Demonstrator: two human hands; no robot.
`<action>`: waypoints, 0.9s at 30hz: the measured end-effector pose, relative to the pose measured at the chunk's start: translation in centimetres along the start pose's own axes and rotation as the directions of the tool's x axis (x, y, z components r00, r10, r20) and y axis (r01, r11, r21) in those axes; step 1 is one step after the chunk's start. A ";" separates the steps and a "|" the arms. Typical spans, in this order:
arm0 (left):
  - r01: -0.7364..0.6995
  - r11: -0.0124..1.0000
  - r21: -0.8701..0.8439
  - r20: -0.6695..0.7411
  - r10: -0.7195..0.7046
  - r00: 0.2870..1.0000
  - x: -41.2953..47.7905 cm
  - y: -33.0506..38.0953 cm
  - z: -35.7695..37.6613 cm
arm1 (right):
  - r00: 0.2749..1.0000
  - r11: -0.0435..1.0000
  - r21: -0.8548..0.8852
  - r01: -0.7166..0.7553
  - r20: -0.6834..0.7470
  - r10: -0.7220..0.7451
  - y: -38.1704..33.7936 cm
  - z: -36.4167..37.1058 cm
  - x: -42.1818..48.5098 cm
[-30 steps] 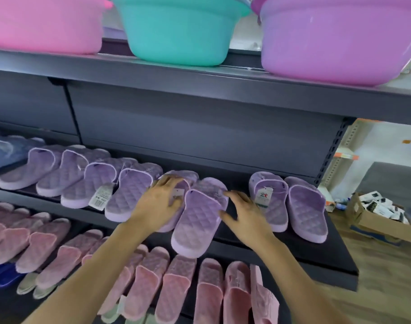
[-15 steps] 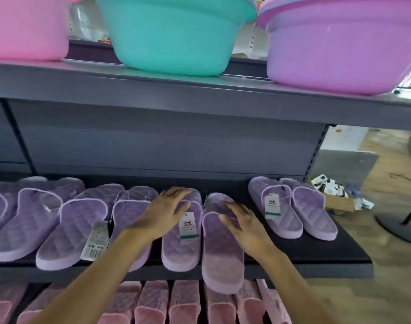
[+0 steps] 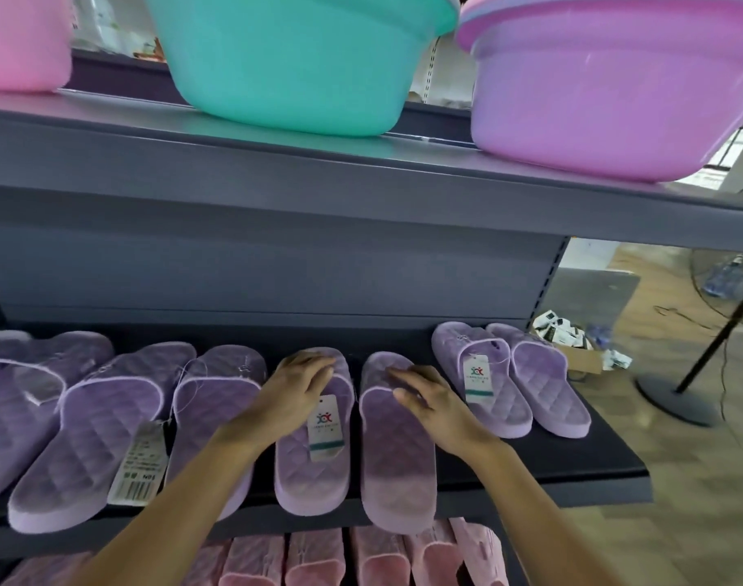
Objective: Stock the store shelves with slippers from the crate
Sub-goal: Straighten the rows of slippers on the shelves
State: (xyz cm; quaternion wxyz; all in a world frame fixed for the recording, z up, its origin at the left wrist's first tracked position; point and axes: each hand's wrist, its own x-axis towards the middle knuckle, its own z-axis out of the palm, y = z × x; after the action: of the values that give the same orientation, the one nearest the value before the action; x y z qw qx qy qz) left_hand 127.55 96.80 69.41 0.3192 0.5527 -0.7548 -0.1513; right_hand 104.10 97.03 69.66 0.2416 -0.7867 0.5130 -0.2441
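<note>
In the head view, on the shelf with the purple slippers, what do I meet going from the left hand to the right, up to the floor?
left hand → right hand → tagged slipper → last slipper → black stand base on the floor

Dark shelf (image 3: 606,458) — lilac slippers (image 3: 95,433) in a row.

Single head cam, wide-angle, lines bend at the edges. Faces the rack nearly square-on, tilted down, centred on the slipper shelf (image 3: 572,467). Close in: both forearms enter from the bottom edge, left hand (image 3: 289,395) and right hand (image 3: 433,403) mid-frame. Upper shelf (image 3: 277,162) and teal basin (image 3: 293,61) fill the top. Pink slippers (image 3: 315,560) clipped at the bottom, floor (image 3: 699,501) at right.
</note>
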 end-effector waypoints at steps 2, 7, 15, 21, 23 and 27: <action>0.015 1.000 -0.025 -0.041 -0.016 0.999 -0.1 0.1 0.2 | 1.000 1.000 -0.001 0.004 -0.022 -0.004 0.2 0.1 0.7; 0.033 0.998 -0.055 -0.128 -0.039 0.991 -0.2 1.5 0.2 | 0.999 1.000 -0.003 -0.005 -0.038 0.005 0.4 0.7 2.3; 0.083 0.996 0.037 -0.251 -0.071 0.965 0.5 1.2 2.2 | 0.992 0.994 -0.097 0.057 -0.110 -0.067 0.4 1.4 2.8; 0.129 0.991 0.043 -0.275 -0.112 0.955 1.9 2.2 3.1 | 0.987 0.984 -0.180 0.016 -0.155 -0.044 0.9 0.6 3.6; 0.145 0.988 0.052 -0.281 -0.125 0.951 2.6 2.4 3.4 | 0.988 0.976 -0.218 0.001 -0.152 -0.035 1.4 0.1 4.2; 0.157 0.985 0.069 -0.301 -0.129 0.945 3.9 2.6 4.0 | 0.991 0.977 -0.212 -0.038 -0.134 0.009 2.1 -0.4 5.6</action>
State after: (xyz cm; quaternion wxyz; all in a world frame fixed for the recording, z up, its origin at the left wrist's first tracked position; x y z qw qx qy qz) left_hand 122.35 93.54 69.14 0.3907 0.6366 -0.6626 -0.0550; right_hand 104.36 91.03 69.43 0.1238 -0.7841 0.5605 -0.2360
